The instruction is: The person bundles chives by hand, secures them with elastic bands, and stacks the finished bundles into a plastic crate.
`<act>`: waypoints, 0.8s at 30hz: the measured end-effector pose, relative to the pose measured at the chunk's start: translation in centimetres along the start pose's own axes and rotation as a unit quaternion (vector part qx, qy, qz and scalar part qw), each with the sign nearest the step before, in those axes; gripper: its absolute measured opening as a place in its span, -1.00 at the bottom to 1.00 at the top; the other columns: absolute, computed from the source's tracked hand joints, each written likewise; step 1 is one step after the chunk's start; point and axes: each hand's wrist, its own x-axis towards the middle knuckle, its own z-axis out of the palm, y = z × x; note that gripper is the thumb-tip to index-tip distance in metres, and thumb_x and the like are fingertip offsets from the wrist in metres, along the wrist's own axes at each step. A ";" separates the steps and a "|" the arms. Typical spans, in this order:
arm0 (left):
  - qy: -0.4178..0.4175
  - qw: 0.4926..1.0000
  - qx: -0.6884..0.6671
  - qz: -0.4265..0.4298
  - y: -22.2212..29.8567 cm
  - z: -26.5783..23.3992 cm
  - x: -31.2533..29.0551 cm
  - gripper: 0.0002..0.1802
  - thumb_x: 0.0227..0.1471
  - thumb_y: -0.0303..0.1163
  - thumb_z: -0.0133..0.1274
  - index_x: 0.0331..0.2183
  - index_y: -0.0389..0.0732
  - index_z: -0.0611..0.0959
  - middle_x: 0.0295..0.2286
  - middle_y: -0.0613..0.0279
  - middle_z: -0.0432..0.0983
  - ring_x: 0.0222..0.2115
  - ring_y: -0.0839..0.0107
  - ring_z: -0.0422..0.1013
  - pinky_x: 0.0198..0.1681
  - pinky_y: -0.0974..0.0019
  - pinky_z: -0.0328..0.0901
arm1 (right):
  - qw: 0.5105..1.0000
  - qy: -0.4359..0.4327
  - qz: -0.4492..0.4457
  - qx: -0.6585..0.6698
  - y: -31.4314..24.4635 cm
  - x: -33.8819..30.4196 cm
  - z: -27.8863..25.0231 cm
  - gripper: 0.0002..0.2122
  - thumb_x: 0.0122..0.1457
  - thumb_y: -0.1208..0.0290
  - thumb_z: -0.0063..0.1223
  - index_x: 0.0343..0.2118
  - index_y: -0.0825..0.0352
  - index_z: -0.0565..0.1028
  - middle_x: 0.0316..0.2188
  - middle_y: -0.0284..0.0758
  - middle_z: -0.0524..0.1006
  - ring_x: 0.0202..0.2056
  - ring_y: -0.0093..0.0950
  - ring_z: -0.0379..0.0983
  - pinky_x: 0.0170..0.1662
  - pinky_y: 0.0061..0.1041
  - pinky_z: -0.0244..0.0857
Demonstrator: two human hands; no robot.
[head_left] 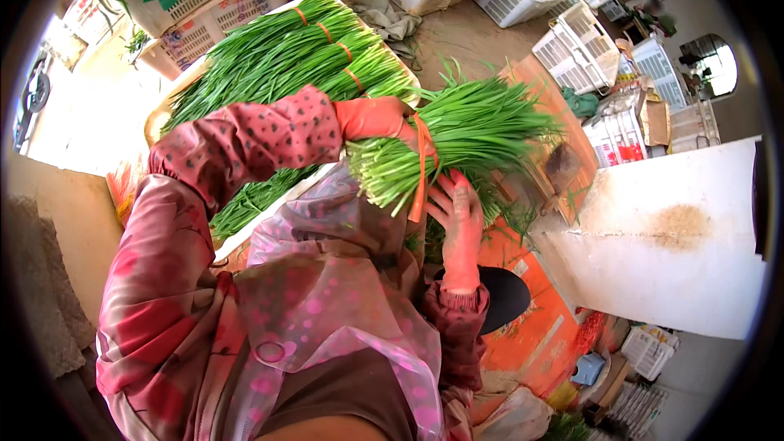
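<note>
A thick bundle of garlic chives (pixel 482 118) lies across in front of me, its pale cut ends to the left and its green leaves to the right. An orange band (pixel 421 165) circles it, with a loose end hanging down. My left hand (pixel 377 118), in an orange glove, is closed over the top of the bundle beside the band. Below the bundle, my right hand (pixel 459 216), also gloved, has its fingers spread, the fingertips close to the band and the bundle's underside. I cannot tell how firmly they touch.
Several banded chive bundles (pixel 286 57) lie in rows in a pale tray at the left. A wooden board (pixel 563 139) stands behind the held bundle. White plastic crates (pixel 576 49) are stacked at the back. A white panel (pixel 670 233) is at the right, above an orange floor surface (pixel 523 322).
</note>
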 end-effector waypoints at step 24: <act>0.030 0.807 -0.589 0.002 -1.0 10.0 3.3 -0.58 0.10 -0.27 0.14 -0.07 -0.36 0.57 -0.29 0.03 0.63 -0.37 0.27 0.59 -0.22 0.19 0.51 | 0.835 0.084 -0.143 -0.525 -2.8 -3.5 -4.4 -0.79 0.24 0.27 0.06 -0.21 0.29 0.57 -0.45 -0.19 0.59 -0.40 -0.25 0.54 -0.27 -0.35 0.37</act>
